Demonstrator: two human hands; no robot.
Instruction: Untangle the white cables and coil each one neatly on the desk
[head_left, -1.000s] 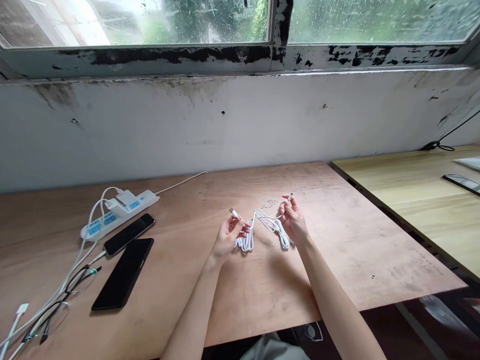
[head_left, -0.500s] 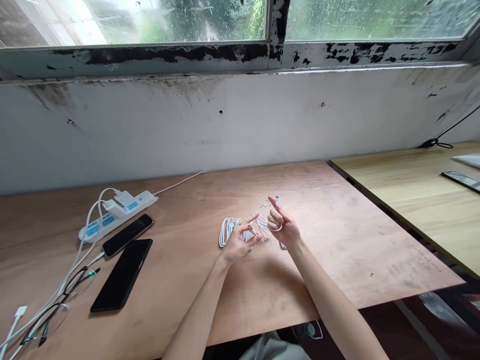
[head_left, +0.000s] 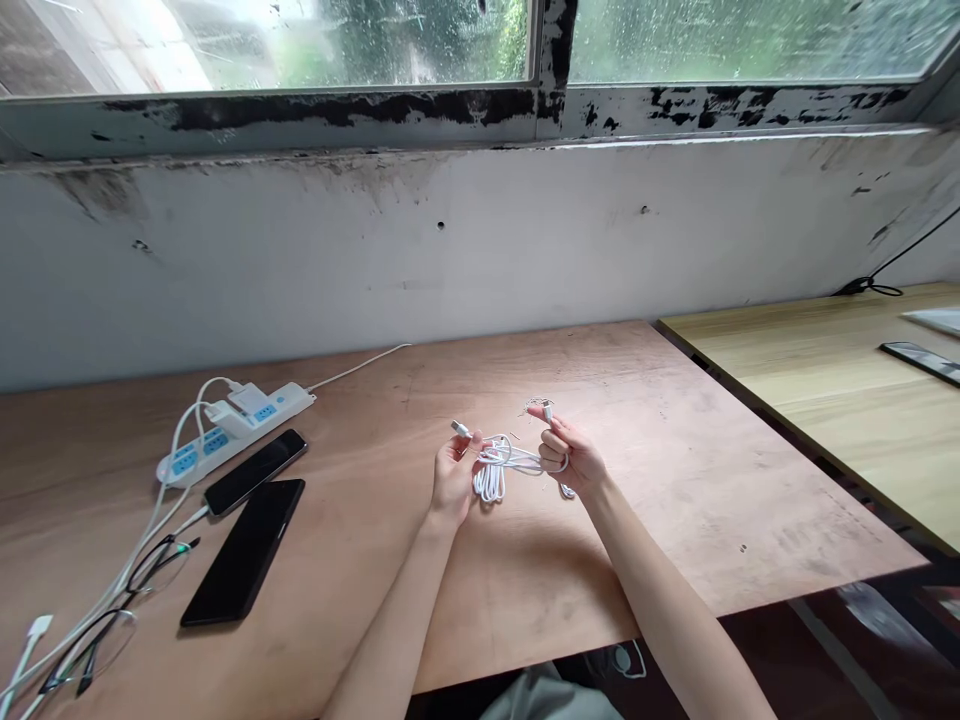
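Over the middle of the wooden table, my left hand (head_left: pixel 452 478) pinches a white USB cable (head_left: pixel 508 456) close to one plug, whose metal tip points up and left. My right hand (head_left: pixel 574 455) is closed round the same cable, and a second plug (head_left: pixel 547 410) stands up by its index finger. Between the hands the cable runs in loose strands. A bunch of white cable loops (head_left: pixel 490 484) is beside my left fingers; whether it is all one cable I cannot tell. Partly hidden under my right hand, a small white cable coil (head_left: pixel 567 491) lies on the table.
Left on the table (head_left: pixel 675 450) are a white power strip (head_left: pixel 289 402) with chargers, a phone (head_left: pixel 256 470), a larger black phone (head_left: pixel 244 552) and eyeglasses (head_left: pixel 94 625). Thin wire ties (head_left: pixel 534 404) lie beyond my hands. A lighter table (head_left: pixel 825 370) adjoins at right.
My left hand has moved slightly left and turned, its fingers closing on the cable near the plug. The loops have shifted right. My right hand has barely moved.
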